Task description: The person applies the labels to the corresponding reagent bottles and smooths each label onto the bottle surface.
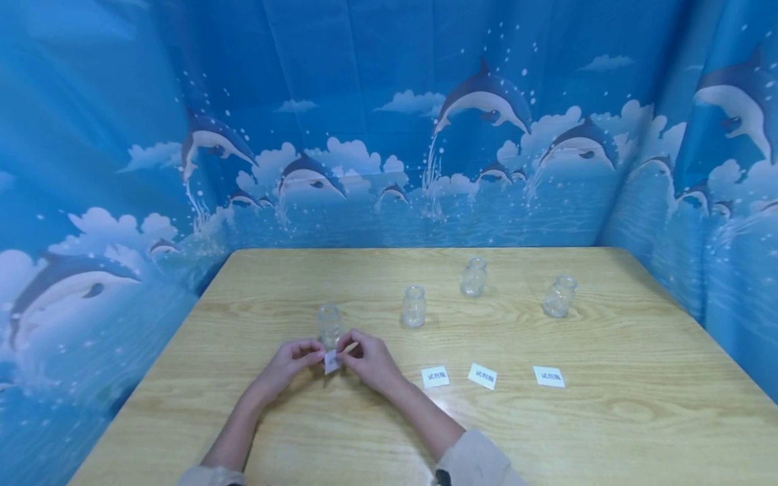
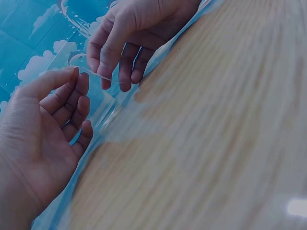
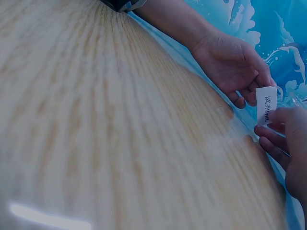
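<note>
A small white paper label (image 1: pixel 331 362) with dark Chinese characters is held up between both hands. The left hand (image 1: pixel 288 368) pinches one end between thumb and forefinger, and the right hand (image 1: pixel 372 366) pinches the opposite end. In the left wrist view the label (image 2: pixel 99 76) shows nearly edge-on as a thin, slightly curved strip. Its printed face turns toward the right wrist camera, where the label (image 3: pixel 265 99) hangs between the fingertips. Just behind it, a clear glass jar (image 1: pixel 329 322) stands upright on the wooden table, its lower part close to the fingertips.
Three more clear glass jars stand farther right: one (image 1: pixel 414 308) near the middle, another (image 1: pixel 473 278) at the back, a third (image 1: pixel 559 298) at right. Three similar labels (image 1: pixel 435 376) (image 1: pixel 483 376) (image 1: pixel 549 376) lie in a row on the table (image 1: pixel 608 432). A blue dolphin curtain (image 1: pixel 389 135) surrounds it.
</note>
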### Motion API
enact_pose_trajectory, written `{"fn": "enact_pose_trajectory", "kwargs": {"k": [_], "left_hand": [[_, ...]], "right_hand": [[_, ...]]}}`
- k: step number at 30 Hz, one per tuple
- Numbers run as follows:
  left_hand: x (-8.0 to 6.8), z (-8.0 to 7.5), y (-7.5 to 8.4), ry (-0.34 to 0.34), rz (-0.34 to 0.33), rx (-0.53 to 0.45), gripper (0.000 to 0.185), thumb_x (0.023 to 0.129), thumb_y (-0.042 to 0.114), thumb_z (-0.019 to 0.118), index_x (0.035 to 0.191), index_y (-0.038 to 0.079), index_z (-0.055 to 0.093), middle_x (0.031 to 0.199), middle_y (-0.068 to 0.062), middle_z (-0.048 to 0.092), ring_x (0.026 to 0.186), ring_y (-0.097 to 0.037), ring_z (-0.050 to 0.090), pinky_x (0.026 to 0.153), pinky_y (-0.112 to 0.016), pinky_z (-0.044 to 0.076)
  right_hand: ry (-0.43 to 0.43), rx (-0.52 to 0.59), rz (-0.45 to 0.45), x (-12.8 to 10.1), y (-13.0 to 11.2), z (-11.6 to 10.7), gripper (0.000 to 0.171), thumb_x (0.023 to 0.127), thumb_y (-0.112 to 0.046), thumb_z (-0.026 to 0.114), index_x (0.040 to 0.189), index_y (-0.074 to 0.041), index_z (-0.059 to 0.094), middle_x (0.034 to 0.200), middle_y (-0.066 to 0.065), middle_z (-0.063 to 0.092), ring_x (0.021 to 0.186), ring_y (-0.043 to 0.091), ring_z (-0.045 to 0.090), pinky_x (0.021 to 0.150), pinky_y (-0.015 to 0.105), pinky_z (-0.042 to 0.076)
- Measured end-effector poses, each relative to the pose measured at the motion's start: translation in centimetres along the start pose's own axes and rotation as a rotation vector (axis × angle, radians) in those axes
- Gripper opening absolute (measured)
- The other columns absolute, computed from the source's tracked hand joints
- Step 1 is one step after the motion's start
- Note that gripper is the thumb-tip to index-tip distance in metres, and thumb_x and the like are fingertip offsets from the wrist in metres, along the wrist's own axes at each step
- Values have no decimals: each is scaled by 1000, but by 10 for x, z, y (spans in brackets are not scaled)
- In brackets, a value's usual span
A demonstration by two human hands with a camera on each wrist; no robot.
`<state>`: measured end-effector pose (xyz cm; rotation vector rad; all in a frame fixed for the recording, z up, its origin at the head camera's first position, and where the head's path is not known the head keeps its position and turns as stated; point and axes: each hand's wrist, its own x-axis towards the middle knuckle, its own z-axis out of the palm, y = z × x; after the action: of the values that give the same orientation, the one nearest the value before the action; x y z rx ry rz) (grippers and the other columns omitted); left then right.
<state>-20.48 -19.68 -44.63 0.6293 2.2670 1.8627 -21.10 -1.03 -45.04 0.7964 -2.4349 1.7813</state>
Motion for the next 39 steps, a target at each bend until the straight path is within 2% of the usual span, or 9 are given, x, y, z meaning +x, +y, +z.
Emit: {"fn": "enact_pose_trajectory", "kwargs": {"k": [6,13,18,22,26,30,34,39], "left_hand": [[0,1,2,-8,3,-23,24,80,15,51,88,-7,53,83,-11,56,80,-19,52,74,-28,41],[-1,1,2,-30,41,3,23,80,16,52,86,-6,53,80,-12,56,76,-19,53,71,-30,43],[-1,2,2,-14,26,48,21,79,16,54,84,-4,54,77,-10,56,73,-19,53,69,-29,44],[-1,3,2,8,-20,74,23,78,19,55,83,-3,54,77,-9,56,74,-18,52,68,-28,43],[-1,3,2,15,-53,80,24,79,20,54,83,-3,52,79,-11,54,75,-19,50,69,-30,43],[-1,4,1,30,-54,95,19,80,15,52,83,-4,50,79,-12,52,74,-19,49,66,-29,43],[0,5,2,67,-66,127,11,79,9,52,81,-2,50,77,-10,53,72,-19,50,63,-27,43],[1,5,3,126,-92,173,5,76,4,53,78,-1,52,73,-7,55,68,-18,51,60,-26,43]], "right_hand": [[-52,5,-17,-2,-5,-2,19,76,-29,56,87,-14,57,90,-4,56,73,7,54,64,18,44],[-107,58,-15,-7,-31,-7,22,76,-21,58,89,-3,57,94,7,55,75,13,55,64,20,45],[-109,54,-5,-4,-16,-2,26,74,-29,58,89,-8,57,88,1,57,70,10,55,61,20,45],[-104,33,16,-2,-3,2,28,73,-35,58,89,-13,57,85,-5,57,68,6,54,59,18,45],[-97,41,19,-1,0,2,22,74,-29,58,89,-13,57,84,-4,57,65,8,55,53,20,46],[-82,72,-9,-3,-8,0,15,76,-15,57,88,-6,57,80,2,58,62,15,56,49,24,47],[-68,99,-16,-6,-22,-4,15,76,-5,55,90,0,55,77,10,58,59,23,55,48,30,47],[-68,128,-11,-8,-28,-6,16,77,-1,54,92,3,54,78,15,57,57,28,55,47,33,47]]}}
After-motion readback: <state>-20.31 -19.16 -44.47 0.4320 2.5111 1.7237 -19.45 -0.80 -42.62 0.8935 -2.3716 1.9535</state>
